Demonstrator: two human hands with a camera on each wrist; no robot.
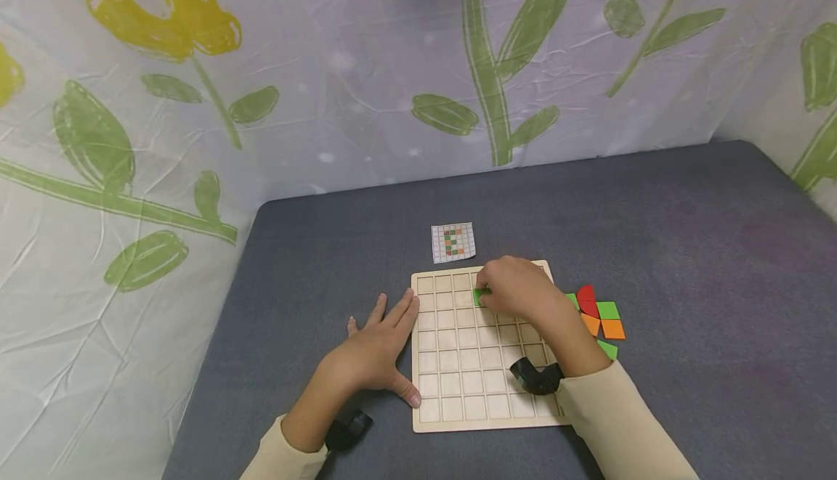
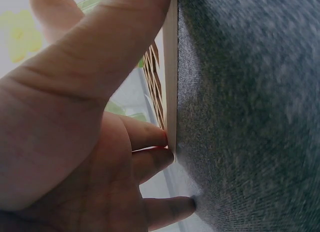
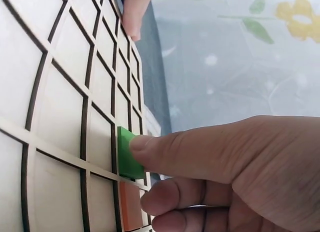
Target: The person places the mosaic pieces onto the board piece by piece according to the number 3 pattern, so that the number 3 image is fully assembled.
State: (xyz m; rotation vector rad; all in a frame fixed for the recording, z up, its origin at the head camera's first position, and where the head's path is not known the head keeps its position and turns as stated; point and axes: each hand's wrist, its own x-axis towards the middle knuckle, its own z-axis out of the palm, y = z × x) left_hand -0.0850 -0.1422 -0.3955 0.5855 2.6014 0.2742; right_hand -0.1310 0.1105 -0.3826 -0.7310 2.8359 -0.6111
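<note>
A light wooden grid board (image 1: 447, 340) lies on the dark grey table, its square cells divided by thin ridges. My right hand (image 1: 521, 290) holds a green square tile (image 3: 129, 154) at a cell in the board's far part, thumb on the tile's face; part of the grip is hidden. Beside it, an orange tile (image 3: 131, 206) sits in the neighbouring cell, under the curled fingers in the right wrist view. With fingers spread, my left hand (image 1: 371, 353) touches the board's left edge; the thumb and fingertips rest against its side in the left wrist view.
Right of the board lie several loose tiles: red pieces (image 1: 586, 298) with curved edges, green ones (image 1: 608, 311) and orange ones (image 1: 613, 329). Beyond the board is a small paper card (image 1: 453, 242) printed with a coloured grid pattern. A flowered cloth (image 1: 366, 117) hangs behind the table.
</note>
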